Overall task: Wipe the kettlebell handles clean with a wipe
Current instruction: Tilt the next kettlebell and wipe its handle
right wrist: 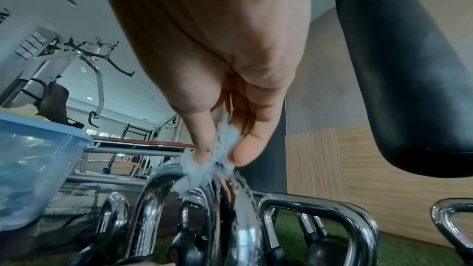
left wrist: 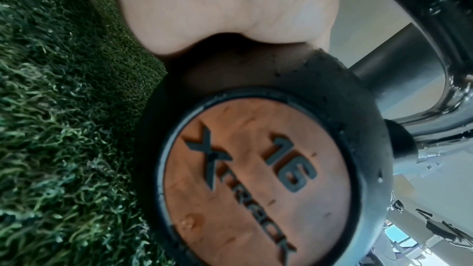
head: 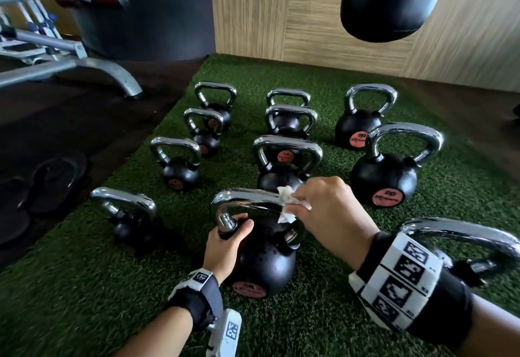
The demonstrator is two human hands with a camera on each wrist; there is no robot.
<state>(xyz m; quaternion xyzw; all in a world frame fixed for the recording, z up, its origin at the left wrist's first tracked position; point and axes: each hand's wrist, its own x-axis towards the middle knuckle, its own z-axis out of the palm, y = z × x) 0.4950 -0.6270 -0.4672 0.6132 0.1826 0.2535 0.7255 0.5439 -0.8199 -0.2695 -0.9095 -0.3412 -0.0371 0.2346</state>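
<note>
A black kettlebell (head: 264, 258) marked 16 (left wrist: 256, 179) stands on the green turf in front of me. Its chrome handle (head: 247, 199) arches over the top and looks wet. My left hand (head: 230, 235) grips the left leg of that handle near its base. My right hand (head: 323, 207) pinches a crumpled white wipe (head: 287, 204) against the right end of the handle's top bar. In the right wrist view the thumb and fingers squeeze the wipe (right wrist: 210, 165) onto the chrome handle (right wrist: 230, 199).
Several more chrome-handled kettlebells (head: 287, 159) stand in rows on the turf (head: 84, 286). A black punching bag (head: 391, 2) hangs at the upper right before a wood-panel wall. A metal bench frame (head: 70, 61) and sandals (head: 53, 179) lie at the left. A clear blue-rimmed tub (right wrist: 33, 159) shows beside me.
</note>
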